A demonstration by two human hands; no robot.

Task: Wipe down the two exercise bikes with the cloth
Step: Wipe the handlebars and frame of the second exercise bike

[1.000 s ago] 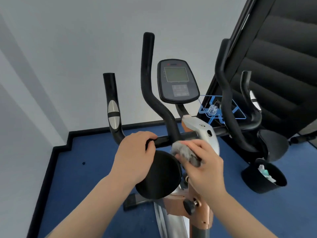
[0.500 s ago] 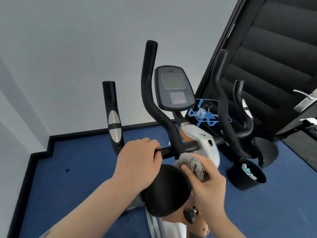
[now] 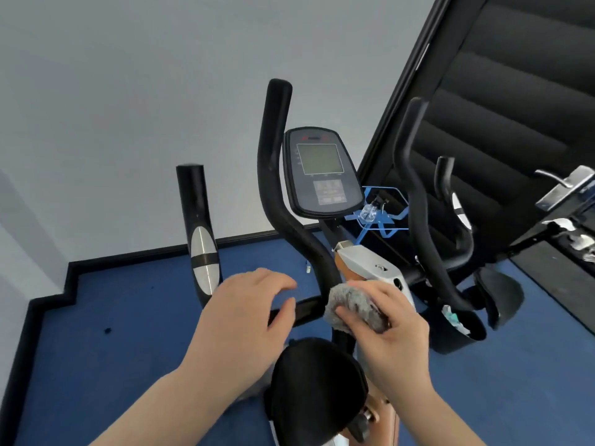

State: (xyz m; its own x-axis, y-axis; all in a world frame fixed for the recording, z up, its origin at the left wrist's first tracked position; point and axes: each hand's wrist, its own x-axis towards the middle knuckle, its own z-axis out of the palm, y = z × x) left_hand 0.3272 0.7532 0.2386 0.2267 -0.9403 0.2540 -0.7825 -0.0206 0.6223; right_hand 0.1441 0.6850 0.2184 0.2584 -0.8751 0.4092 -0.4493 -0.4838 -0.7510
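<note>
Both forearms are bare, without sleeves, watch, rings or gloves.

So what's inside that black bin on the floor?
The black bin holds some pale, crumpled rubbish near its rim. The bin's wall hides anything deeper.

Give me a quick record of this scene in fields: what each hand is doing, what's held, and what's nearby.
left hand: over the horizontal handlebar, fingers loosely spread, not gripping
right hand: fingers closed on the cloth
cloth: grey, fluffy, bunched, pressed near the handlebar's centre post
console: screen blank
seat: black, below the hands
bin: black, on the blue floor to the right
second bike: not clearly in view
</note>
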